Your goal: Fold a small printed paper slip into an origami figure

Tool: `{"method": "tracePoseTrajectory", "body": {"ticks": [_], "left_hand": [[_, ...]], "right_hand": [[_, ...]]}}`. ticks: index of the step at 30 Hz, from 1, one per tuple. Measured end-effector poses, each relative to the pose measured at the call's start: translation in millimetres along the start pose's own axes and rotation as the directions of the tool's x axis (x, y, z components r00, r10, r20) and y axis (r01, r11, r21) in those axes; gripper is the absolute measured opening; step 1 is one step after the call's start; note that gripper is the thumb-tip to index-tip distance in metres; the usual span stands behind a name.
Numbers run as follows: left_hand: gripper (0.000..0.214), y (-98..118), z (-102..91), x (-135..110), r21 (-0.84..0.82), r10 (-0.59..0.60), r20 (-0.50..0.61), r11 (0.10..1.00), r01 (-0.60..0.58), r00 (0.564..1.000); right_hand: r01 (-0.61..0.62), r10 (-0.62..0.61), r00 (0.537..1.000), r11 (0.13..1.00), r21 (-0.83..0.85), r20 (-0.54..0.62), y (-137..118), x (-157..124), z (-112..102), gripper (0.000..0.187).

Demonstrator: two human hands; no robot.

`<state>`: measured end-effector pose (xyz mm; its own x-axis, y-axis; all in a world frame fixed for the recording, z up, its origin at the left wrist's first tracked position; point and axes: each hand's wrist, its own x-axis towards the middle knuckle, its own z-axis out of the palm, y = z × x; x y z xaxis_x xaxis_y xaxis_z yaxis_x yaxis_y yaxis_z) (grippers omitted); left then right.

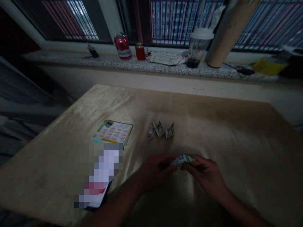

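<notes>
A small folded piece of printed paper, white with a green end, is held above the table between both hands. My left hand pinches its left end between thumb and fingers. At the right end, my right hand grips it the same way. Beyond the hands, three small folded paper shapes with pointed tips stand on the table: a left one, a middle one and a right one. The dim light hides the finer folds.
Left of the hands lie a stack of printed sheets and a phone, partly blurred out. Along the stone windowsill stand a red can, a red jar, a lidded plastic cup and a cardboard tube.
</notes>
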<state>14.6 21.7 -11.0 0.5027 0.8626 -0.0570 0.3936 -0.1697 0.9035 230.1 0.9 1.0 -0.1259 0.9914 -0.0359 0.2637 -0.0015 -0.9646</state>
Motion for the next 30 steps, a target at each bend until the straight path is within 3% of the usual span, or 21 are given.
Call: {"method": "tracePoseTrajectory", "body": {"ticks": [7, 13, 17, 22, 26, 28, 30], "left_hand": [[0.033, 0, 4.1, -7, 0.161, 0.021, -0.247, 0.987, 0.020, 0.969], [0.023, -2, -6.3, -4, 0.107, -0.063, -0.364, 0.988, 0.109, 0.929], [0.019, -2, -10.9, 0, 0.027, -0.146, -0.327, 0.986, 0.163, 0.934], [0.010, 2, -8.6, 4, -0.033, -0.234, -0.296, 0.971, 0.235, 0.926], [0.005, 4, -5.0, 11, -0.114, -0.333, -0.299, 0.943, 0.313, 0.894], [0.006, 1, -3.1, 16, -0.187, -0.383, -0.242, 0.920, 0.345, 0.891], [0.021, -5, -0.6, 22, -0.278, -0.422, -0.145, 0.885, 0.373, 0.895]], "right_hand": [[0.122, -0.132, 0.989, 0.982, -0.147, -0.066, -6, 13, 36, 0.017], [0.147, -0.190, 0.973, 0.948, -0.283, -0.130, -19, 14, 69, 0.010], [0.123, -0.197, 0.962, 0.932, -0.342, -0.189, -18, 11, 76, 0.010], [0.126, -0.224, 0.956, 0.896, -0.427, -0.188, -13, 9, 70, 0.010], [0.206, -0.290, 0.950, 0.861, -0.465, -0.115, -11, 12, 58, 0.010], [0.267, -0.336, 0.939, 0.846, -0.462, -0.073, -8, 15, 51, 0.012], [0.329, -0.387, 0.921, 0.830, -0.449, -0.040, -3, 17, 45, 0.015]]}}
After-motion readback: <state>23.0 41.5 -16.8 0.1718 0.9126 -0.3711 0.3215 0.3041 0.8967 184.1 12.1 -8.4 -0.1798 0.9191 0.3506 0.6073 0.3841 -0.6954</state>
